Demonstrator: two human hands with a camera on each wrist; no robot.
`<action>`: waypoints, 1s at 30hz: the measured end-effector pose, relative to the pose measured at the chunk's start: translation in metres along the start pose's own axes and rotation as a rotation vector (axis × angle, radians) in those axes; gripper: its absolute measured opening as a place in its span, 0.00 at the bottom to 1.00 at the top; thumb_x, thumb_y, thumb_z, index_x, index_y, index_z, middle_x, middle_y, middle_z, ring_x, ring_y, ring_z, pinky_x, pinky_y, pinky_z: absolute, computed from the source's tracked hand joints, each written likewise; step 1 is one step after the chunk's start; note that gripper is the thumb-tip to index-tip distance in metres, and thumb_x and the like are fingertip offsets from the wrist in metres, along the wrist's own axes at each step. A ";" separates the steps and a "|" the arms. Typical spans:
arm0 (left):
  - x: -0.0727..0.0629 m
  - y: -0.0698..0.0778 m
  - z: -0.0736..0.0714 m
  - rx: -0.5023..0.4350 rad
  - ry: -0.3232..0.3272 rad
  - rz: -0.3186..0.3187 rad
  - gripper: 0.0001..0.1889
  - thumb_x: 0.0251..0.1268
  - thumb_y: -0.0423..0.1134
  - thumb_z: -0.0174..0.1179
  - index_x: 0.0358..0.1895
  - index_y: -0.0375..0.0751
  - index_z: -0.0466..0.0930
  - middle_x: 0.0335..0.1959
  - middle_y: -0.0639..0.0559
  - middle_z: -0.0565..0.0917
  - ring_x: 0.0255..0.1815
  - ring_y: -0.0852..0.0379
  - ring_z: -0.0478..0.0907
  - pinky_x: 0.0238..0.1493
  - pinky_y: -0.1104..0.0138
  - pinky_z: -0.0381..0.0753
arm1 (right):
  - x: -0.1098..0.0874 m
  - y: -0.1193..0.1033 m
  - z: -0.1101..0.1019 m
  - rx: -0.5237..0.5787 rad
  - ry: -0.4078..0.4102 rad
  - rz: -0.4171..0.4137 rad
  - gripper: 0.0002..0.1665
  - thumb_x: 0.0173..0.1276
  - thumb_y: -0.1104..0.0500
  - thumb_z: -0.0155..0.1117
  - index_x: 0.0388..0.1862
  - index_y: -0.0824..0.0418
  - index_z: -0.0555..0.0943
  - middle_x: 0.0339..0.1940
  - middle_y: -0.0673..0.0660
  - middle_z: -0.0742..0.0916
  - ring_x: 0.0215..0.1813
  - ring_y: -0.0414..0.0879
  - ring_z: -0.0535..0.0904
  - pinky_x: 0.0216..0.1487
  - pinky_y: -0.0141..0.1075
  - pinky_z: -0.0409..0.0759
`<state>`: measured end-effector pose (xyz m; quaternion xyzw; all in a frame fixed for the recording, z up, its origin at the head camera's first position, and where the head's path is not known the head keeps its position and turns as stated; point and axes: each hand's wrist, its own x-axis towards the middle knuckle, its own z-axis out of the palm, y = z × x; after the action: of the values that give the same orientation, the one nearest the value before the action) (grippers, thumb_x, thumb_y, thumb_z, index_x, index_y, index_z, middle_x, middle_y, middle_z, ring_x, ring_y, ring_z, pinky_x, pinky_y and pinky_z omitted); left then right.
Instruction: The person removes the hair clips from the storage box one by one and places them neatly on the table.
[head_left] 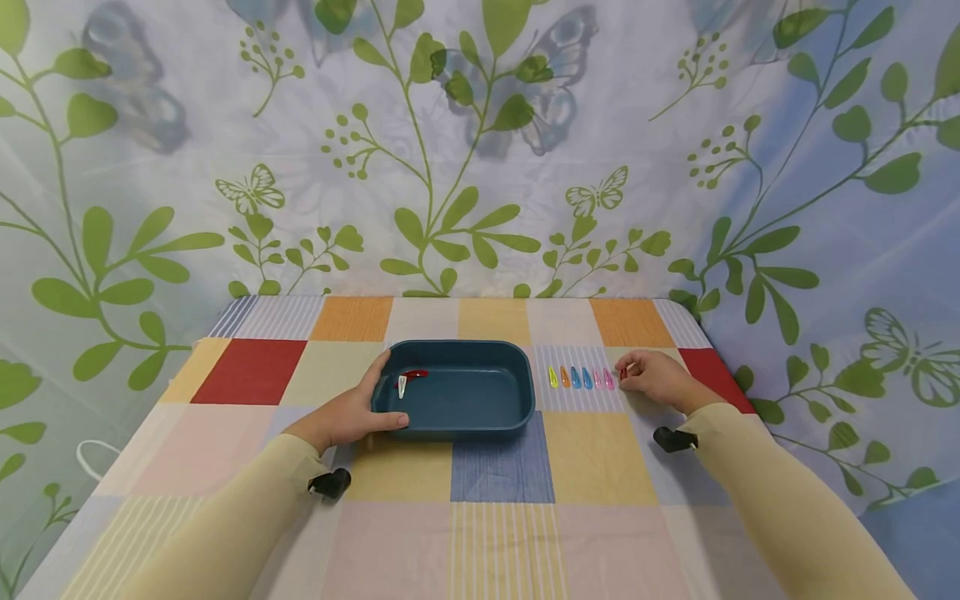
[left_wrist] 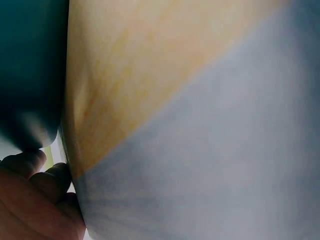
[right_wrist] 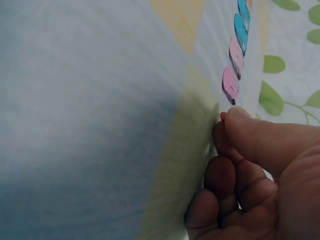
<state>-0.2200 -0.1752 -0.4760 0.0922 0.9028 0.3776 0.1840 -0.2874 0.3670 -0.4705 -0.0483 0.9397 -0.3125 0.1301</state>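
Observation:
My left hand (head_left: 347, 414) grips the left end of a dark teal tray (head_left: 480, 433), thumb over its near rim and fingers along its outer wall. Inside the tray, at the left, lie a white hair clip (head_left: 402, 386) and something red (head_left: 417, 374), likely another clip. On the tablecloth right of the tray, my right hand (head_left: 656, 377) pinches a small red hair clip (right_wrist: 223, 116) between thumb and index finger; most of it is hidden. Just left of those fingertips is a pink hair clip (head_left: 608, 378), the end of a row.
The row runs left through a paler pink clip (head_left: 597, 378), blue clips (head_left: 576, 377), an orange clip (head_left: 565, 377) and a yellow clip (head_left: 553, 377). A patchwork cloth (head_left: 510, 542) covers the table. Leaf-print curtains (head_left: 450, 167) hang behind it and at both sides.

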 end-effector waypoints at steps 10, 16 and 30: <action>-0.001 -0.001 0.000 -0.009 0.005 0.002 0.66 0.59 0.66 0.72 0.87 0.65 0.27 0.87 0.39 0.51 0.80 0.31 0.58 0.76 0.32 0.64 | 0.005 0.002 -0.002 -0.045 -0.015 -0.035 0.22 0.68 0.63 0.74 0.56 0.70 0.77 0.34 0.56 0.83 0.36 0.47 0.74 0.36 0.35 0.75; 0.000 -0.001 0.000 -0.009 0.001 0.002 0.66 0.59 0.67 0.72 0.87 0.64 0.27 0.87 0.39 0.50 0.81 0.31 0.57 0.76 0.32 0.63 | 0.006 0.003 -0.002 -0.043 -0.024 -0.011 0.19 0.70 0.62 0.73 0.57 0.67 0.82 0.41 0.58 0.83 0.44 0.51 0.76 0.46 0.36 0.78; -0.001 0.001 -0.001 -0.014 -0.004 0.008 0.67 0.59 0.66 0.72 0.87 0.63 0.27 0.87 0.37 0.50 0.81 0.30 0.58 0.76 0.32 0.64 | 0.009 0.006 -0.002 -0.079 -0.047 -0.020 0.23 0.68 0.61 0.75 0.59 0.65 0.80 0.37 0.57 0.83 0.39 0.49 0.75 0.39 0.37 0.76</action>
<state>-0.2196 -0.1757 -0.4745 0.0951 0.8993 0.3845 0.1851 -0.2970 0.3711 -0.4749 -0.0700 0.9474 -0.2753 0.1472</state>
